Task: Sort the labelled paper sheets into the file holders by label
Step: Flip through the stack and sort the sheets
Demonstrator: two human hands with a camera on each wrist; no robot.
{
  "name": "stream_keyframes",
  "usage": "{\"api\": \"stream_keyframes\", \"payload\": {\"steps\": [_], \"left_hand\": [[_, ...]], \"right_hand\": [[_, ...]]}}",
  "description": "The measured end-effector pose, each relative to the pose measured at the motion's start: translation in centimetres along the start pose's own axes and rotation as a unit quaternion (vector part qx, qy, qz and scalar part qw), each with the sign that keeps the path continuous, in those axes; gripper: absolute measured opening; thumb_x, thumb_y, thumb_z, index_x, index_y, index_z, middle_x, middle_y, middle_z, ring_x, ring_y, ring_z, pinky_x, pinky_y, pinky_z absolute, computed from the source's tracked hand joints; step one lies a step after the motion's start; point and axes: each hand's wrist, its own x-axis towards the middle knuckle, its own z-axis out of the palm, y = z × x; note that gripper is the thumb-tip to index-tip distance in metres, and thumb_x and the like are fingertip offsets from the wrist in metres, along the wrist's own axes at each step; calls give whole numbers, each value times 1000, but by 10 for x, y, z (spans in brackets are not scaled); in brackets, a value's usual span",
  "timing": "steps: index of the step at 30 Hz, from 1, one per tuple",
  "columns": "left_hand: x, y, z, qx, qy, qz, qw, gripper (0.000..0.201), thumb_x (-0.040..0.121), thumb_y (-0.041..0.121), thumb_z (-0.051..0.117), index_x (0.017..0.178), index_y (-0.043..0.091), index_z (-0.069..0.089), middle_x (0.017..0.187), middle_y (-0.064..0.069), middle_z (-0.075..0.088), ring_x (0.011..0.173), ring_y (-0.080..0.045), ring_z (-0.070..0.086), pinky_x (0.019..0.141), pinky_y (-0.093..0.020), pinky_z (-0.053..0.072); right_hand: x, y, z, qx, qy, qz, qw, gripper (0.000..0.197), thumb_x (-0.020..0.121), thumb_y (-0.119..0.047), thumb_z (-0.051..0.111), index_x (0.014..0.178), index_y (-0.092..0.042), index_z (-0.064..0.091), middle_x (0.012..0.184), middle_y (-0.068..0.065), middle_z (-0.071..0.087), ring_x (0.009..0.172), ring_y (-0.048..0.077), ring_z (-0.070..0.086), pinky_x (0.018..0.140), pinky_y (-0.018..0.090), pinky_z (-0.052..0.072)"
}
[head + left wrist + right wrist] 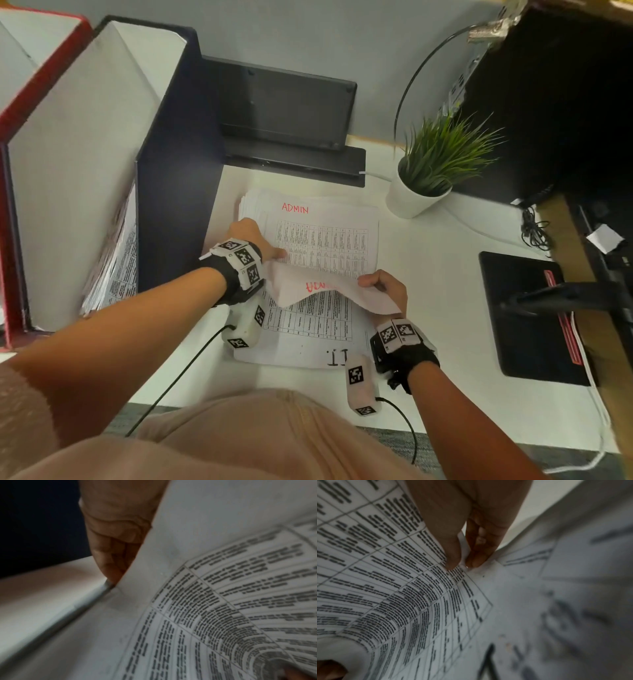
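An office desk: file holders [102, 164], a monitor [284, 102], a potted plant [442, 157] and printed sheets [322, 236].

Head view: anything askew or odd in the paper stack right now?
Yes. The IT sheet lies upside down to the ADMIN sheet, and both hands, left hand and right hand, hold a curled sheet above them.

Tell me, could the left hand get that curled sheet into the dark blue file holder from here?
Probably yes: the left hand grips the curled sheet right beside the dark blue file holder, whose top is open. The right hand pinching it must let go.
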Motion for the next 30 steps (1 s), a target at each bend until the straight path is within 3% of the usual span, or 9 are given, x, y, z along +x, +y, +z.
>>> {"api": "stream_keyframes", "payload": {"steps": [2,5,9,14,18,21,24,26,30], "left_hand": [[-3,2,2,-7,18,-10,1000,48,63,40,83,75,9,49,73,-5,52,64,-19,52,45,-24,38],[-6,6,2,6,3,-11,1000,43,68,36,80,80,8,50,68,-3,49,62,-18,50,49,-25,41],[-7,6,0,-19,-34,-18,999,42,74,39,75,73,10,44,74,-4,51,65,-18,50,49,-22,36],[-8,0,-3,-107,15,-45,993,43,76,36,74,99,1,64,100,-10,67,89,-24,63,66,-27,48],[-10,-4,1,-160,48,-10,986,23,81,20,71,88,-2,68,93,-14,67,83,-24,61,72,-26,46],[-14,-9,3,-166,64,42,983,18,86,14,65,95,-2,67,94,-16,65,83,-23,58,77,-25,44],[-22,-12,3,-224,92,101,965,38,87,10,62,124,4,56,80,-7,65,72,-13,60,74,-23,48],[-29,-12,2,-236,116,155,952,34,88,10,60,122,6,59,80,-5,64,69,-10,57,76,-27,52],[-36,-13,0,-309,91,190,927,15,94,9,49,102,5,62,100,-13,65,88,-24,59,78,-32,50]], "right_hand": [[-3,-1,0,-45,-2,-51,998,52,73,20,53,41,-20,62,72,11,57,71,25,52,70,30,47],[-4,-1,1,-105,3,-85,991,36,71,23,59,57,-10,60,73,9,59,68,19,54,60,15,51],[-3,0,2,-68,12,-46,997,42,71,24,55,49,-12,60,86,18,59,83,30,55,82,40,51],[-3,1,1,-164,22,-76,983,27,72,18,63,61,-7,58,78,11,61,75,22,57,64,17,51],[0,2,0,-240,41,-113,963,32,73,-1,73,56,-19,53,63,2,59,62,14,53,56,16,44],[4,1,0,-250,45,-120,960,32,71,-4,77,56,-14,51,60,7,57,60,19,50,54,25,42],[5,-3,1,-251,57,-88,962,22,68,-7,81,84,0,66,81,16,69,71,23,60,64,32,51],[6,-6,1,-259,60,-82,960,34,68,-9,81,97,-2,66,94,17,70,82,27,66,73,34,55],[5,-15,3,-240,53,-97,964,42,67,-1,80,98,-8,53,103,20,67,87,32,66,78,45,56]]}}
